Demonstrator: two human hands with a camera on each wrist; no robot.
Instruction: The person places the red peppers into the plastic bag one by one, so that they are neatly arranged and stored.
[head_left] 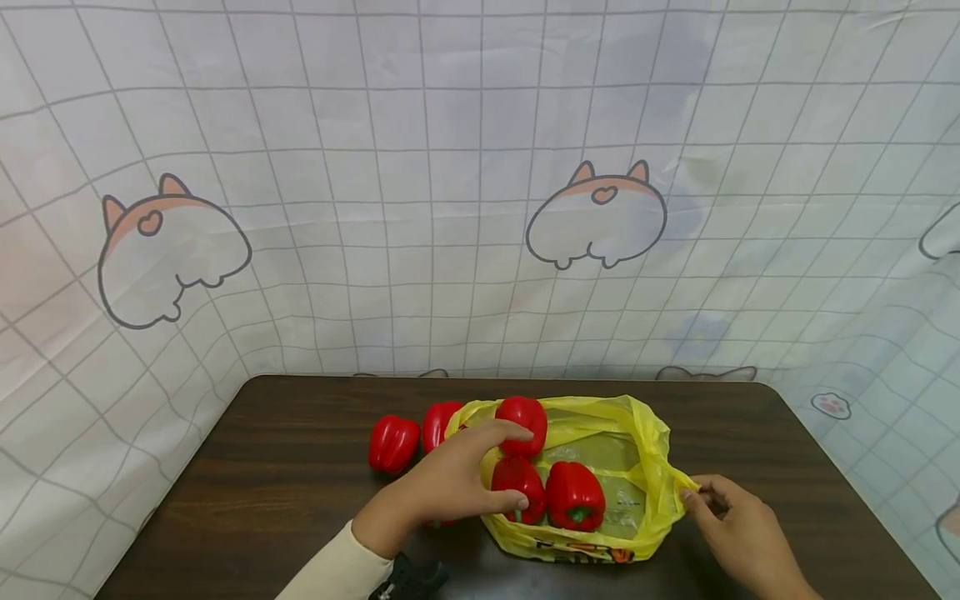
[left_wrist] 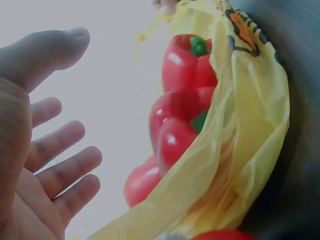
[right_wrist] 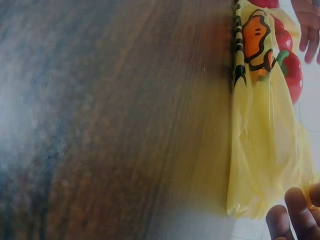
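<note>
A yellow plastic bag with an orange and black print lies spread with its mouth upward. In it sit red bell peppers: one at the far left, one at the near left and one with its green stem toward me. My left hand hovers over the bag's left side. In the left wrist view its fingers and thumb are spread, with a gap between them and the peppers. My right hand pinches the bag's right rim between thumb and fingers.
Left of the bag, one red bell pepper lies on the dark wooden table. Another pepper is against the bag's left edge, and a bit of red shows below my left hand. A white gridded cloth hangs behind the table.
</note>
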